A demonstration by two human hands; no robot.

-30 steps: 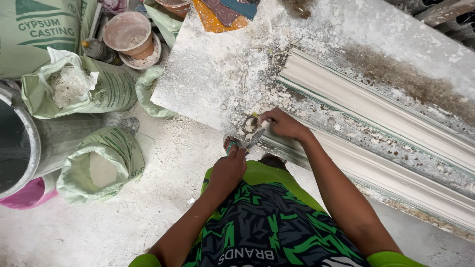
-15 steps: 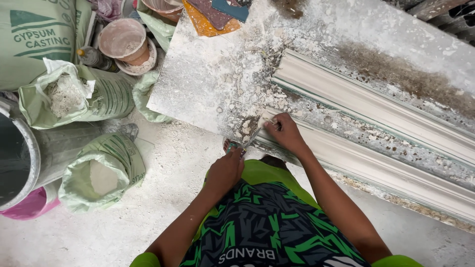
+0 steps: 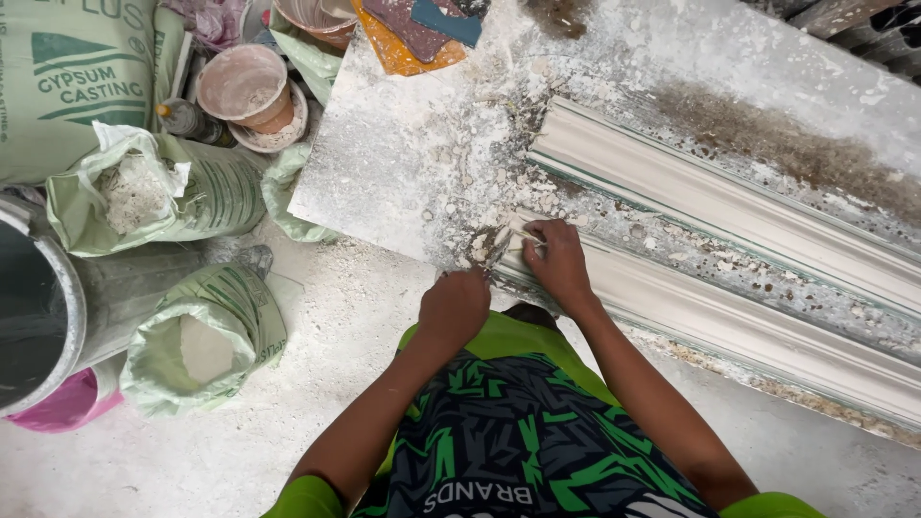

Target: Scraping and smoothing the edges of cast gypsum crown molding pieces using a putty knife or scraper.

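The left hand (image 3: 453, 309) grips a scraper (image 3: 499, 251); the right hand (image 3: 556, 261) pinches the moulding's (image 3: 729, 331) end (brittle plaster), which could chip.

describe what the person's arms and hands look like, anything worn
Both hands, left hand and right hand, are bare: no gloves, and no rings or watch that I can see. Forearms are bare too; short bright green sleeves show on a green-and-black patterned shirt.

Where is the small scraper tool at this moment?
In the head view, the scraper is at centre, between the left hand and the right hand, at the near moulding's left end.
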